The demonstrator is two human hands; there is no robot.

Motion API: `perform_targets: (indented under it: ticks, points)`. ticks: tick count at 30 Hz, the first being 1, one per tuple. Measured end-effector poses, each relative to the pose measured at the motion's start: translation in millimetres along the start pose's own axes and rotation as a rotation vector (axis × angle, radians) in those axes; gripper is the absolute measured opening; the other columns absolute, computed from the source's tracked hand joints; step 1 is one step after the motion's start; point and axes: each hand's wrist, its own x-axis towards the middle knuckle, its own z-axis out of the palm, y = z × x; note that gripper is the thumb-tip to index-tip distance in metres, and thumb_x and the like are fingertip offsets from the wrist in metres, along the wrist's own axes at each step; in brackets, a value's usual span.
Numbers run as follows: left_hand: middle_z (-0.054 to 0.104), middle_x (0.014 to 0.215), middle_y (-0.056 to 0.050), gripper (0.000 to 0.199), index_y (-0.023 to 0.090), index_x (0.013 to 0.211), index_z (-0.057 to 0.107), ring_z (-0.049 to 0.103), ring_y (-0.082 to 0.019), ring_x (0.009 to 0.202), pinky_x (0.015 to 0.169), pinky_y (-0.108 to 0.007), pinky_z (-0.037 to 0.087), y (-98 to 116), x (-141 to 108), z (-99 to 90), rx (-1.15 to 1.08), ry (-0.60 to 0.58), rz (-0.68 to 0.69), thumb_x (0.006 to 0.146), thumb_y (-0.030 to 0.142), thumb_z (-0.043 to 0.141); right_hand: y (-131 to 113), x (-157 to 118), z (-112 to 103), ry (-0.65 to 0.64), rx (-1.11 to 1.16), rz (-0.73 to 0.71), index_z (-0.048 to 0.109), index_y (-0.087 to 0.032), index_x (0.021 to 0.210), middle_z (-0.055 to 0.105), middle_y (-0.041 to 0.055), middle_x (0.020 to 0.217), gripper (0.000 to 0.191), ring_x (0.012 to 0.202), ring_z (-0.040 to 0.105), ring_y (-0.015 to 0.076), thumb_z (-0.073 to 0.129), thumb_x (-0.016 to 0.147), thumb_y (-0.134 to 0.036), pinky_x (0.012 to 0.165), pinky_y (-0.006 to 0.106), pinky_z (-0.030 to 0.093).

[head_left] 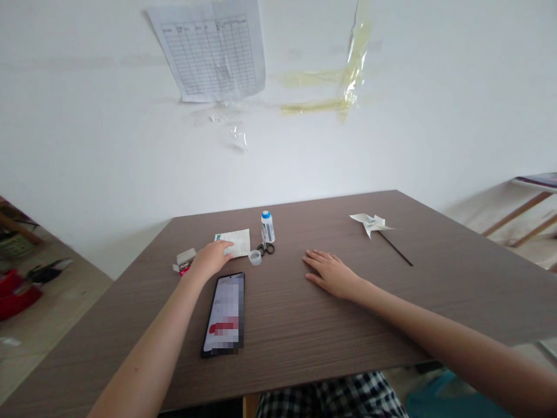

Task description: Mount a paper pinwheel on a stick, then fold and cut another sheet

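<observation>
My left hand (212,259) reaches over the near left part of a printed paper piece (240,242), its fingers touching or just above it; whether they grip it cannot be made out. My right hand (331,273) lies flat on the brown table (278,360), fingers spread, holding nothing. Right of the paper stand a white bottle with a blue cap (267,227) and, by its base, dark-handled scissors (266,248). A small clear cup (255,258) sits beside the scissors. A paper pinwheel (371,223) on a dark stick lies to the right.
A phone (225,313) lies near my left forearm. A small open box (186,258) with red items is left of my left hand. Behind the table is a white wall with a taped printed sheet (213,52). Red and dark objects lie on the floor at left.
</observation>
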Motion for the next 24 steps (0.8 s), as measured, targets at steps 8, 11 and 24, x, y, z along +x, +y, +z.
perform_targets:
  ticks: [8, 11, 24]
  points:
    - [0.086, 0.15, -0.014, 0.039, 0.03, 0.131, 0.09, 0.082, -0.034, 0.137, 0.11, -0.036, 0.06, 2.4, 22.2, 8.0, -0.04, -0.05, 0.0, 0.093, 0.035, 0.084, 13.5, -20.3, 7.4, 0.014, 0.038, -0.037, 0.064, -0.027, 0.176, 0.052, 0.0151, 0.188, 0.059, 0.178, 0.045, 0.0366, 0.059, 0.119, -0.043, 0.147, 0.066, 0.034]
    - [0.089, 0.142, -0.01, 0.03, 0.031, 0.121, 0.092, 0.083, -0.031, 0.133, 0.106, -0.033, 0.06, 3.0, 22.6, 5.9, -0.069, -0.043, 0.029, 0.095, 0.038, 0.08, 13.0, -19.4, 6.8, 0.035, 0.051, -0.04, 0.066, -0.029, 0.174, 0.054, 0.0142, 0.187, 0.058, 0.177, 0.047, 0.0366, 0.061, 0.118, -0.043, 0.146, 0.066, 0.036]
    - [0.092, 0.098, -0.011, 0.018, 0.025, 0.079, 0.083, 0.084, -0.031, 0.1, 0.08, -0.03, 0.051, 11.4, 19.1, -0.3, -0.092, 0.032, -0.028, 0.093, 0.034, 0.079, 12.5, -19.8, 5.4, 0.02, 0.048, -0.04, 0.065, -0.029, 0.174, 0.054, 0.0135, 0.187, 0.058, 0.178, 0.046, 0.0352, 0.059, 0.119, -0.045, 0.147, 0.064, 0.034]
